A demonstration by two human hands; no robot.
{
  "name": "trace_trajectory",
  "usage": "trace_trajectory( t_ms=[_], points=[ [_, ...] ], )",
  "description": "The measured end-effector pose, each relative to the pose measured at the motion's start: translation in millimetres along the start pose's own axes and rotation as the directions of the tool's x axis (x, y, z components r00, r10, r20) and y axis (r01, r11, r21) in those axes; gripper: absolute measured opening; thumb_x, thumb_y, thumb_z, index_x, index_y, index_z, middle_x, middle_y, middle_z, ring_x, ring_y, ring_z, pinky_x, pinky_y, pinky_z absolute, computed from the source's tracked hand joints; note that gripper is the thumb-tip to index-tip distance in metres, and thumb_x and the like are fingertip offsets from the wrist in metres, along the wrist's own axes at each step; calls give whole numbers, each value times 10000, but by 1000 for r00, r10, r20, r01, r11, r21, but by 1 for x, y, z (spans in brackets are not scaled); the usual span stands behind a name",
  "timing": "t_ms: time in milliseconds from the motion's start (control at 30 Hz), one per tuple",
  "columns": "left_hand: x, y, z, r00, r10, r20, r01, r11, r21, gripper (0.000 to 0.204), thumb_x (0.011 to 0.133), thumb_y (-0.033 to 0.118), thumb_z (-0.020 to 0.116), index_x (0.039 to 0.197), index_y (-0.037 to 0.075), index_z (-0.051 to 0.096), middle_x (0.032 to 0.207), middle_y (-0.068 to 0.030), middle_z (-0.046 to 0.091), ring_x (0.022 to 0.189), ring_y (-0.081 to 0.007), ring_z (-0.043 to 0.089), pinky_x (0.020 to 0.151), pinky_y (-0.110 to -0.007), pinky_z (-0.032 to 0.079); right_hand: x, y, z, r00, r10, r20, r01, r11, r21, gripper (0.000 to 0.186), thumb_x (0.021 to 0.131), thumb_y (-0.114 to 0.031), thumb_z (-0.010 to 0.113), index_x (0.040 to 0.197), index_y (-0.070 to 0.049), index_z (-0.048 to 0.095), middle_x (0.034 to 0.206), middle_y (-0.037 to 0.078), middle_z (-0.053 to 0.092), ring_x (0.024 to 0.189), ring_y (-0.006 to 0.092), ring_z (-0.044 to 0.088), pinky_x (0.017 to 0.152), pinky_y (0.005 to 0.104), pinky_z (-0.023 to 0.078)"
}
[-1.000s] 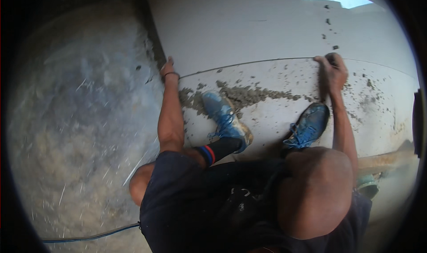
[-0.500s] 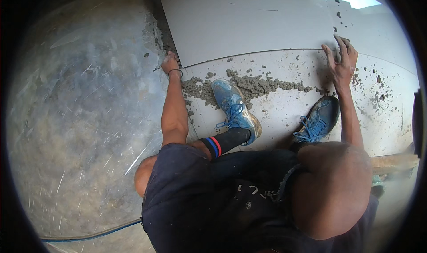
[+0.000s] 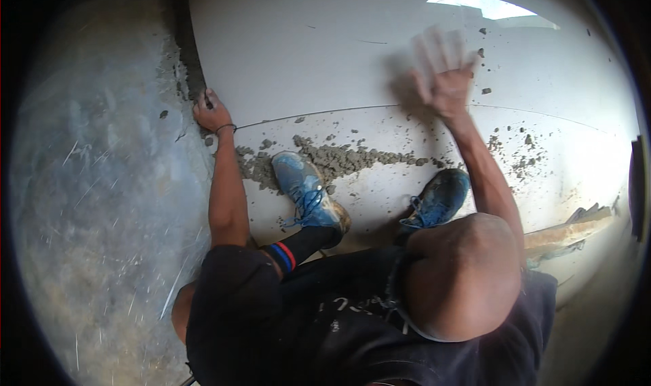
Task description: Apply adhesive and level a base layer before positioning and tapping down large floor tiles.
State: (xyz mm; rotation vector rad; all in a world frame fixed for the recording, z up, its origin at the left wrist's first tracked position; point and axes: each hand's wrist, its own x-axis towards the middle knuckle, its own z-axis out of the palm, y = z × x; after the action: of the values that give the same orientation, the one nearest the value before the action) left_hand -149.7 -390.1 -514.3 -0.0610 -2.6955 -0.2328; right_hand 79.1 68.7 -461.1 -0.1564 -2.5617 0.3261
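At the near left corner of a large pale floor tile [image 3: 291,67], my left hand [image 3: 211,113] is closed with curled fingers. A small dark bit shows between thumb and finger, too unclear to name. A dark band circles that wrist. My right hand [image 3: 446,81] is over the same tile, right of its middle, fingers spread and blurred; it holds nothing. It may touch the surface or hover just above it; I cannot tell. A thin joint separates this tile from the nearer pale tiles [image 3: 380,213], where crumbly grey mortar [image 3: 339,159] lies in a long strip.
My blue shoes, left [image 3: 308,189] and right [image 3: 439,197], stand beside the mortar. Scattered crumbs [image 3: 522,152] lie to the right. Rough grey concrete [image 3: 102,182] spreads at left, with a dark gap [image 3: 186,43] along the tile. A wooden piece [image 3: 566,233] lies at right.
My right hand has moved from the tile joint onto the far tile, fingers now spread flat. My left hand stays at the tile corner. The view has shifted to the right.
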Motion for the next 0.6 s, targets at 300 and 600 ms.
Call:
trace_trajectory(
  t_ms=[300, 600],
  points=[
    [-34, -12, 3, 989, -149, -19, 137, 943, -302, 283, 940, 240, 557, 1023, -2, 678, 938, -193, 637, 880, -347, 597, 795, -421, 454, -12, -29, 17, 980, 27, 198, -42, 996, 74, 607, 879, -456, 596, 1425, -261, 417, 1544, 35, 271, 1434, 330, 167, 1100, 644, 49],
    [7, -10, -22, 851, -335, 404, 421, 895, -146, 512, 894, 501, 550, 838, -4, 616, 797, -240, 619, 762, -423, 588, 698, -452, 457, -18, -51, 29, 722, -508, 470, 443, 861, 250, 584, 926, -336, 474, 1459, -138, 340, 1522, 204, 245, 1391, 428, 240, 1056, 723, 95]
  ],
)
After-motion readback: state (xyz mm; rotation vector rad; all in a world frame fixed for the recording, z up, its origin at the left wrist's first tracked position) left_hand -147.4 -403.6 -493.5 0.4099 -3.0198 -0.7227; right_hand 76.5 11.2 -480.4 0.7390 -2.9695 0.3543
